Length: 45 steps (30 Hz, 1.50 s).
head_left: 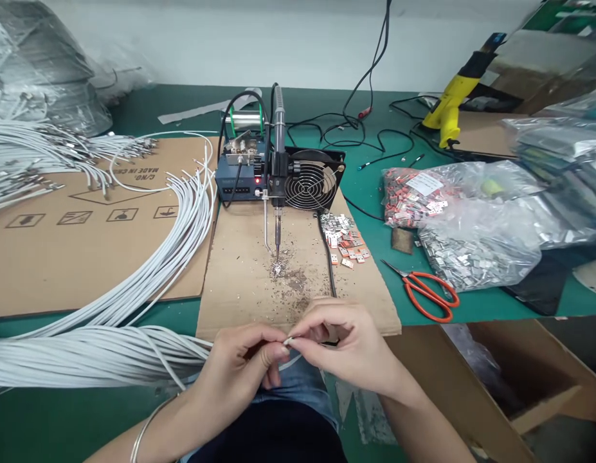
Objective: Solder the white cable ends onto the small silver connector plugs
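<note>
My left hand [247,360] is closed in a pinch on the end of a white cable [292,363] just past the cardboard's front edge. My right hand [348,341] pinches the same small end from the other side, thumb and forefinger together. The fingertips hide most of that end, so I cannot tell whether a connector sits on it. Beyond the hands, a soldering iron [278,225] stands tip down in its stand, over a blob of solder [277,269]. Loose USB plugs [348,244], orange and silver, lie right of it.
White cable bundles [177,218] spread at left. Behind the iron are a blue soldering unit [234,183], a solder spool [244,121] and a fan [310,183]. Red-handled scissors [430,294], bags of metal parts [481,247] and a yellow heat gun [454,103] lie at right.
</note>
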Tool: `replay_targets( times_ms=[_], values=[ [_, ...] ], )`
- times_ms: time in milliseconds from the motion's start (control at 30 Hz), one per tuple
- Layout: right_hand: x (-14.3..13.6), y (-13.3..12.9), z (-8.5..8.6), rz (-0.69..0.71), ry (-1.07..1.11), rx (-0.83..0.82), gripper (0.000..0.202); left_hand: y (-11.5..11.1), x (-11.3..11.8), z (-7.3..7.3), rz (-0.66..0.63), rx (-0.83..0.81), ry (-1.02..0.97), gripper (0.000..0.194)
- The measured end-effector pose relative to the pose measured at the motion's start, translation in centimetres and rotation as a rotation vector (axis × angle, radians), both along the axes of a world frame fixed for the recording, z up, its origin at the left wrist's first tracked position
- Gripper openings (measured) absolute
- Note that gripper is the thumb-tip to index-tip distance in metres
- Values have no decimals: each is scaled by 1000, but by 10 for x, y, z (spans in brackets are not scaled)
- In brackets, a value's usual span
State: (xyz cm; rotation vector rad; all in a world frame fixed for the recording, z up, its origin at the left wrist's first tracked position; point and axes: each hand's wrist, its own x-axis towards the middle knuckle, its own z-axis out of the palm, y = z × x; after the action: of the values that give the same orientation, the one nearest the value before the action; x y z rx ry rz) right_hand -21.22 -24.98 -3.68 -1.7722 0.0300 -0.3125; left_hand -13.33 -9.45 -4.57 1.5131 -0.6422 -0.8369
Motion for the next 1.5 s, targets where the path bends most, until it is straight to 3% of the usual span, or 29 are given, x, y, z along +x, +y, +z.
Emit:
replay_targets(
  times_ms=[133, 333, 500, 567, 633, 700, 767, 833, 933, 1033, 1133, 1200, 1300, 1433, 1500],
  values=[
    [-3, -6, 5, -33, 103, -25, 4, 0, 2, 6, -21, 15, -370, 14],
    [-5, -2, 4, -22, 86, 41, 9, 2, 2, 1, -20, -1, -465, 13],
    [-4, -3, 4, -35, 103, 69, 14, 2, 6, 6, -22, -1, -598, 15],
    [-3, -2, 1, -54, 103, 151, 15, 1, 7, 6, 14, -29, -611, 15],
    [0, 2, -5, -34, 79, 351, 15, 0, 6, 5, 74, -63, -485, 10],
    [4, 8, -13, 5, 71, 627, 11, -1, 4, 2, 119, -98, -205, 7],
    [9, 17, -21, 28, 98, 835, 10, -3, 2, -1, 118, -110, 127, 19],
    [13, 26, -26, 28, 131, 917, 22, -5, 1, 1, 70, -118, 396, 29],
    [15, 32, -25, 33, 166, 946, 34, -7, 0, 8, -43, -144, 651, 32],
    [12, 25, -15, 55, 177, 830, 23, -5, 2, 15, -61, -99, 655, 32],
    [7, 9, -2, 77, 223, 502, 18, -2, 3, 18, -1, 24, 465, 35],
    [4, 1, 5, 113, 285, 309, 11, 0, 5, 18, -41, 97, 323, 32],
    [3, -4, 6, 155, 301, 196, 15, 3, 7, 16, -127, 136, 162, 23],
    [4, 6, -6, -27, 176, 213, 23, -1, 10, 12, 28, 69, 36, 2],
    [4, 15, -13, -145, 55, 155, 21, -6, 10, 11, 120, 32, 105, 4]
  ],
)
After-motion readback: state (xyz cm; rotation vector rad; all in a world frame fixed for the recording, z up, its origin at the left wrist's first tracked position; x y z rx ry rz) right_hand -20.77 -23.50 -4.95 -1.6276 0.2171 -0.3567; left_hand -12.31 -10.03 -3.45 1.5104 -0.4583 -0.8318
